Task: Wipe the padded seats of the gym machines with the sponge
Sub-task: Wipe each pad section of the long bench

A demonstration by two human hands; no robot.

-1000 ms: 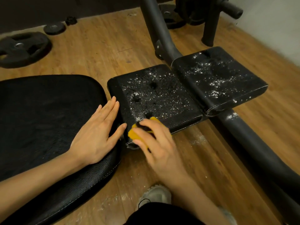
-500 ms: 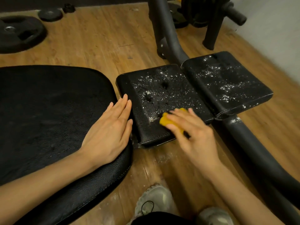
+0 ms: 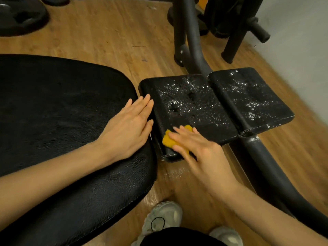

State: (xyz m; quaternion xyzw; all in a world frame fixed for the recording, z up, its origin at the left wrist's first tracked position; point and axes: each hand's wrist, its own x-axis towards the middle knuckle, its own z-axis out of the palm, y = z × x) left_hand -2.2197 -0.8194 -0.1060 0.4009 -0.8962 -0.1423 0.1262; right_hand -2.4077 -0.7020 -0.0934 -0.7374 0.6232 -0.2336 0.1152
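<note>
Right hand (image 3: pixel 204 155) presses the sponge (image 3: pixel 170 140) flat-fingered onto the dusty pad (image 3: pixel 191 103); left hand (image 3: pixel 127 126) rests spread on the seat (image 3: pixel 53 121) at nine o'clock.

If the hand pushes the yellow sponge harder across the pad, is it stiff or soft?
Probably soft: the sponge bulges unevenly under the right hand. It likely weighs little. It may drag rather than slide on the powdery pad.

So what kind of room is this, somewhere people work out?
Most likely a gym: a weight plate lies on the wooden floor, and a black steel machine frame carries dusty padded seats.
</note>
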